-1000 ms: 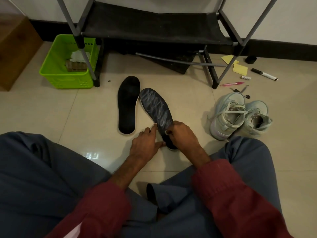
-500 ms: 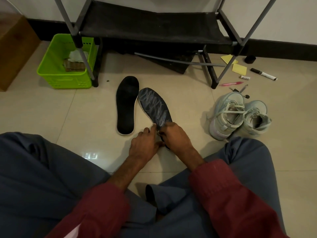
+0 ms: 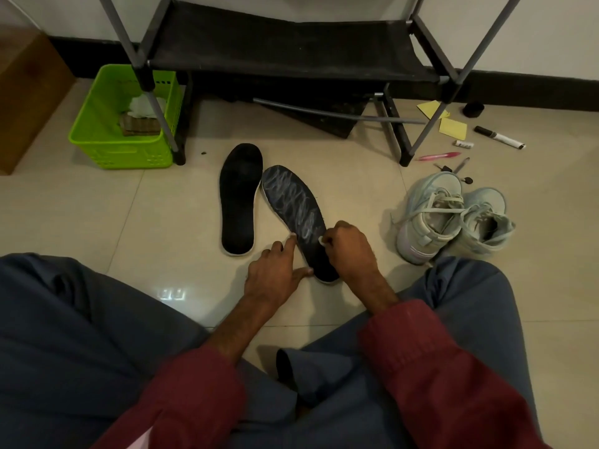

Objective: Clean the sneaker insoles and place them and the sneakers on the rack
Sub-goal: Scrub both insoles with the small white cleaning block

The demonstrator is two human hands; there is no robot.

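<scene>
Now right grip (image 3: pixel 351 251) pinches a white bit (image 3: pixel 321 240) on the insole (image 3: pixel 291 205); left grip (image 3: pixel 275 277) presses flat.

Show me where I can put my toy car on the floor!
The bare tiles between the green basket and the plain insole are free, and so is the strip between the marked insole and the sneakers. It is crowded by the rack's right leg, where sticky notes, marker and pink pen lie.

Footwear before black rack (image 3: pixel 291 47)
Plain black insole (image 3: pixel 238 199) flat beside white-streaked insole (image 3: pixel 290 202); pale sneakers (image 3: pixel 453 218) upright, off right.
</scene>
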